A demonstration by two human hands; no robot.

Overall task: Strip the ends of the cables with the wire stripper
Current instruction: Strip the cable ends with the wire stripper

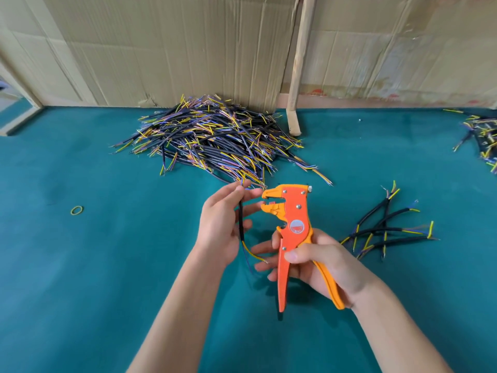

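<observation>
Where left hand [219, 227] grips, cable [241, 222] partly hidden, wire stripper [291, 230] jaws agape

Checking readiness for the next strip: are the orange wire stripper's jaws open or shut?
Open. The orange wire stripper shows a clear gap between upper and lower jaws, and its handles are spread in the right hand.

Bare forearms, no sleeves, short fingernails

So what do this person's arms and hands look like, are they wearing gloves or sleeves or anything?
No gloves: both the left hand and the right hand are bare. The forearms are bare too, with no sleeve as far as the picture shows them. I see no watch, ring, bracelet or mark on either hand or wrist. The fingernails look short and plain.
</observation>
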